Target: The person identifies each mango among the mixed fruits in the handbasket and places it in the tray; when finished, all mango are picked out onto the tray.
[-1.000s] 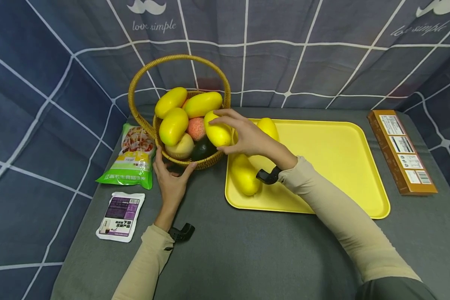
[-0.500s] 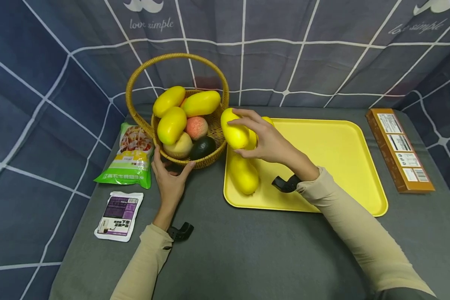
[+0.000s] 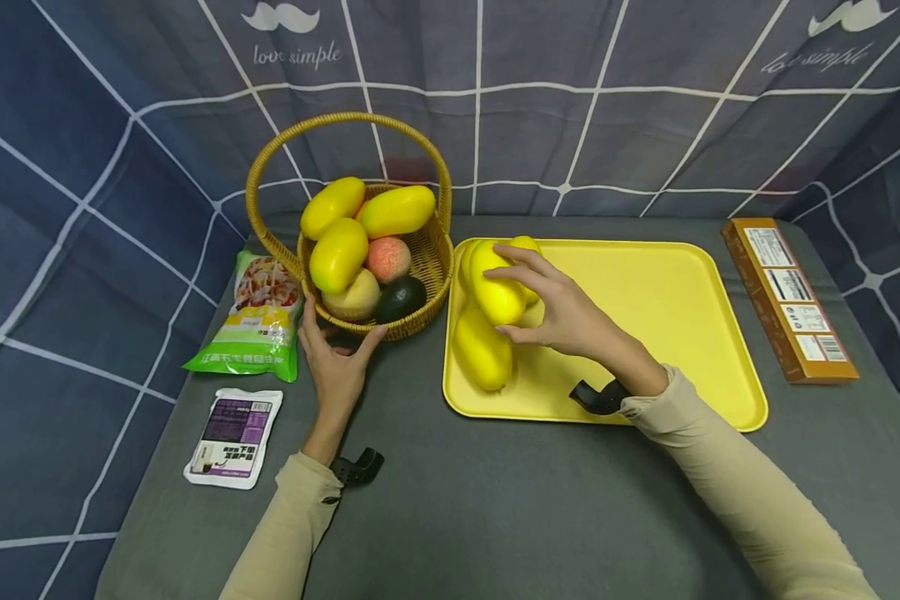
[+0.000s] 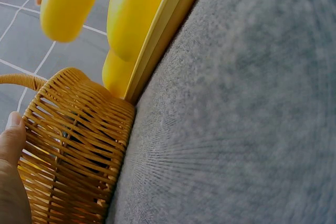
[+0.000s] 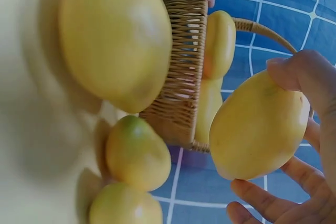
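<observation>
The right hand (image 3: 570, 312) pinches a yellow mango (image 3: 495, 287) between thumb and fingers, above the left end of the yellow tray (image 3: 645, 333). In the right wrist view this mango (image 5: 257, 127) is clear of the mangoes (image 5: 115, 40) lying on the tray. One tray mango (image 3: 482, 350) lies nearest the front; others behind are partly covered. The left hand (image 3: 335, 367) holds the near rim of the wicker basket (image 3: 438, 304), thumb and fingers spread along it. Inside are three mangoes (image 3: 397, 211), a pink fruit (image 3: 388, 259), a pale fruit (image 3: 354, 297) and a dark avocado (image 3: 401, 300).
Left of the basket lies a green snack bag (image 3: 251, 333), with a white and purple pouch (image 3: 234, 439) nearer the front. A brown box (image 3: 789, 302) lies right of the tray. A checked cloth (image 3: 525, 133) hangs behind the grey table (image 3: 480, 517).
The right hand has carried the mango from over the basket's right side rightward to above the tray. The left hand has stayed at the basket rim.
</observation>
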A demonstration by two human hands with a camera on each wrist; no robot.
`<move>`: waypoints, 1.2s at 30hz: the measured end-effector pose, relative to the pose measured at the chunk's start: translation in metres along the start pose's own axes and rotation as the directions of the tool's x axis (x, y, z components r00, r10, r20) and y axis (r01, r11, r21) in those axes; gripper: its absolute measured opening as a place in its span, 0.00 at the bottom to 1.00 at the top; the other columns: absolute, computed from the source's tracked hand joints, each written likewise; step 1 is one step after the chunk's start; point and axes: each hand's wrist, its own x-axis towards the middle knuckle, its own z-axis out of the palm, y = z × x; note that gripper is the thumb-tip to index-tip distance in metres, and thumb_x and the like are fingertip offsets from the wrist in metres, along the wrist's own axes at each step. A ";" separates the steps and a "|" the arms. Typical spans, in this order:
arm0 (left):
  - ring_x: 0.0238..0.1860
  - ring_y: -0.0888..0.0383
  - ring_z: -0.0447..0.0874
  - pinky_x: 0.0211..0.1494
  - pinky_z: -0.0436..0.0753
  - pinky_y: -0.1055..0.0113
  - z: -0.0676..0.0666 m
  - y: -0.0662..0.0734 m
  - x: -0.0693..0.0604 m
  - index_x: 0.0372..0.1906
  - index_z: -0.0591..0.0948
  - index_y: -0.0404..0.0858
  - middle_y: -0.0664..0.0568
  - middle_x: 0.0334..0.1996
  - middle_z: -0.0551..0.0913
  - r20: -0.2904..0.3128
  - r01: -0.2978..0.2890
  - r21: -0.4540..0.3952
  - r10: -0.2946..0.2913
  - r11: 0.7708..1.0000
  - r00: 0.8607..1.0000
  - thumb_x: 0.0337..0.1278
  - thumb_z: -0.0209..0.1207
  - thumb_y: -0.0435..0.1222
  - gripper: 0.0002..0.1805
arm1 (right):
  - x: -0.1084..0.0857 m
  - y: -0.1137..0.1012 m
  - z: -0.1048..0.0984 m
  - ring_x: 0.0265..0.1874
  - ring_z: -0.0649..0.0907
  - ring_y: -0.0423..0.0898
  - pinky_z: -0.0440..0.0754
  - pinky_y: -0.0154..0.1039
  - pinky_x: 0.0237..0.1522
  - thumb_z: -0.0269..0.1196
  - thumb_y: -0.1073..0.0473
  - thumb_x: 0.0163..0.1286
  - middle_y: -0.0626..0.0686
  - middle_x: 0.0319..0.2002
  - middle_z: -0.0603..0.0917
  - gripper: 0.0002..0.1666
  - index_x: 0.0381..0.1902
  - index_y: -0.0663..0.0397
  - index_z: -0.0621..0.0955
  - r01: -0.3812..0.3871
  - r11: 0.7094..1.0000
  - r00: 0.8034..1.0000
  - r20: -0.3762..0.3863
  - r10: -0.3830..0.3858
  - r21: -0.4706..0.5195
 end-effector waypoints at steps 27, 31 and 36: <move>0.56 0.51 0.70 0.39 0.74 0.67 -0.004 -0.003 0.001 0.78 0.51 0.53 0.46 0.69 0.59 0.000 -0.008 0.012 0.008 1.000 1.000 0.46 0.75 0.42 0.57 | -0.076 0.015 0.010 0.68 0.70 0.50 0.73 0.52 0.63 0.77 0.53 0.51 0.50 0.71 0.66 0.39 0.62 0.42 0.77 -0.109 0.993 0.994 0.002 0.109 -0.044; 0.56 0.51 0.70 0.39 0.74 0.69 -0.003 -0.003 0.001 0.78 0.51 0.53 0.47 0.69 0.60 0.000 -0.014 0.015 0.014 1.000 1.000 0.46 0.75 0.42 0.57 | -0.080 0.018 0.014 0.68 0.70 0.52 0.73 0.52 0.64 0.78 0.53 0.51 0.51 0.71 0.66 0.39 0.62 0.43 0.77 -0.113 0.993 0.994 0.004 0.113 -0.040; 0.55 0.52 0.71 0.39 0.74 0.70 -0.002 -0.003 0.000 0.78 0.52 0.53 0.48 0.68 0.60 0.002 -0.016 0.019 0.016 1.000 1.000 0.46 0.75 0.43 0.57 | -0.085 0.023 0.019 0.68 0.70 0.53 0.73 0.51 0.64 0.78 0.54 0.50 0.53 0.71 0.67 0.40 0.62 0.44 0.77 -0.112 0.993 0.994 0.007 0.113 -0.034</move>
